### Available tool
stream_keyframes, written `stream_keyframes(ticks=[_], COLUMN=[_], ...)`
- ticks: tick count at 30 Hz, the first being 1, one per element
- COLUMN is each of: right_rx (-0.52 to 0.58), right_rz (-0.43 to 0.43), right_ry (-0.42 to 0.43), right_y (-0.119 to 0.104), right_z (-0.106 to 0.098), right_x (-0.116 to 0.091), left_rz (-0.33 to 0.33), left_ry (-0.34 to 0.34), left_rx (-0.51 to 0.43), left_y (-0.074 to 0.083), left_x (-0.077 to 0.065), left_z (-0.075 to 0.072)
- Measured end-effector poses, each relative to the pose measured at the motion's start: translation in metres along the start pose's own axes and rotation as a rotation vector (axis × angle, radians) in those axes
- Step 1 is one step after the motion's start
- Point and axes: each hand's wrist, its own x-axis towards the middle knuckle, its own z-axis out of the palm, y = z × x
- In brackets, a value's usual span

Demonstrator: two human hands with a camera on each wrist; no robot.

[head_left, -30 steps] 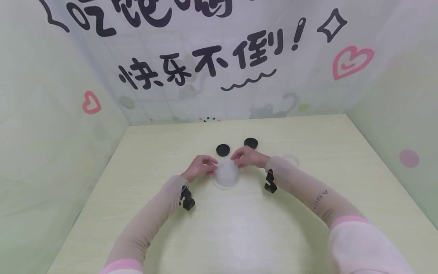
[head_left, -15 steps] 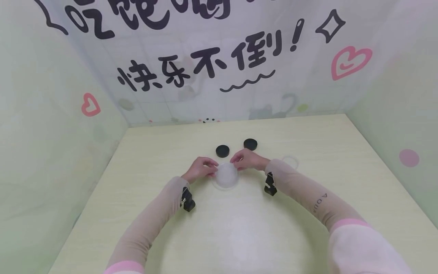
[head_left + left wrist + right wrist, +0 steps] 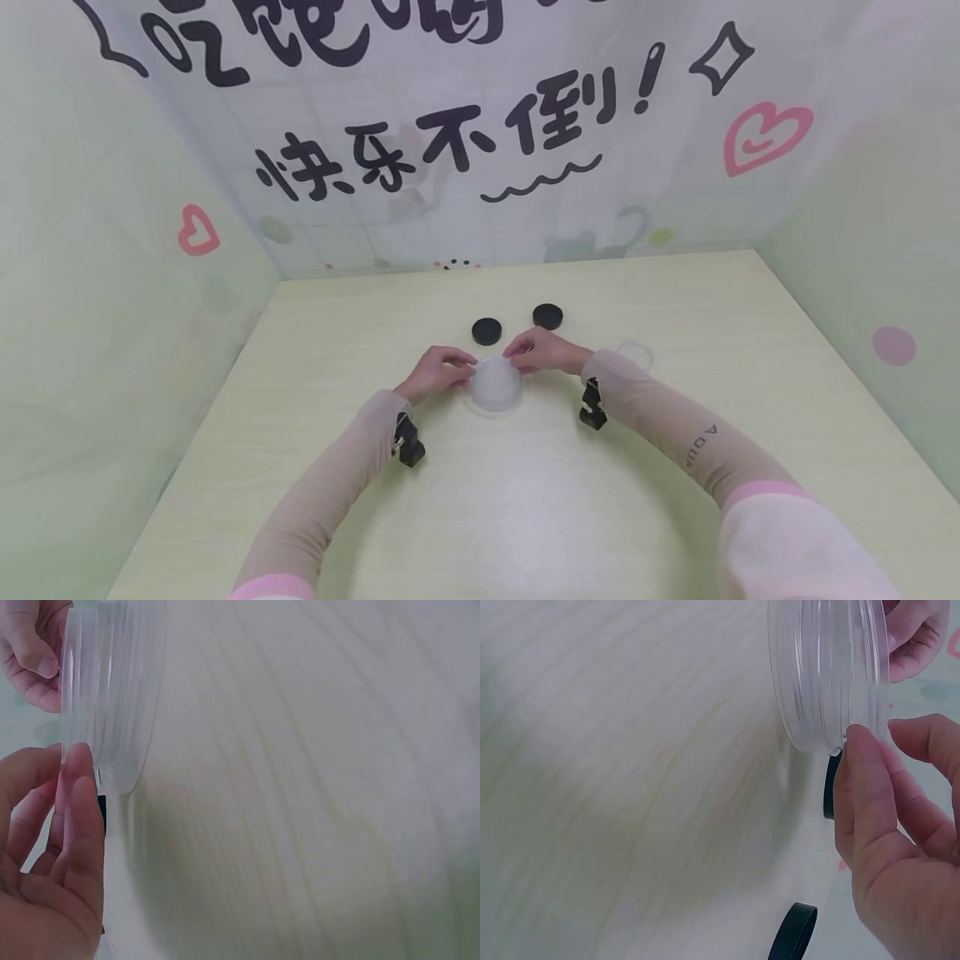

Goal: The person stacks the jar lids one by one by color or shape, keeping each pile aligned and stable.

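Note:
A stack of clear, round plastic pieces stands on the table between my hands, its sides ridged and its lowest part wider than the top. My left hand pinches the upper rim from the left with thumb and fingers. From the opposite side my right hand holds the same rim; its thumb and fingertips lie at the edge in the right wrist view. Just behind the stack are two round black lids, the left lid and the right lid, which is close behind the right hand.
A thin clear ring lies on the pale wooden table, right of the right hand and partly behind the sleeve. A printed cloth backdrop rises at the table's back edge, with pale walls on both sides.
The view tilts slightly. Both hands stay at the rim of the clear stack, which stays in place; the right hand shifts a touch, showing more of the right black lid.

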Motion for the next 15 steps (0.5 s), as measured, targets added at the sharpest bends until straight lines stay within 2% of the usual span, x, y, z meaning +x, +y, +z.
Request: stream_keyframes(ticks=[7,15], right_rx=[0.024,0.064], right_rz=[0.023,0.035], right_ry=[0.0,0.012], right_y=[0.001,0.002], right_z=[-0.002,-0.01], right_x=[-0.003,-0.007], left_rz=[0.029,0.055], left_ry=[0.01,0.066], left_rx=[0.027,0.012], left_y=[-0.005,-0.008], left_x=[0.0,0.003], left_z=[-0.001,-0.007])
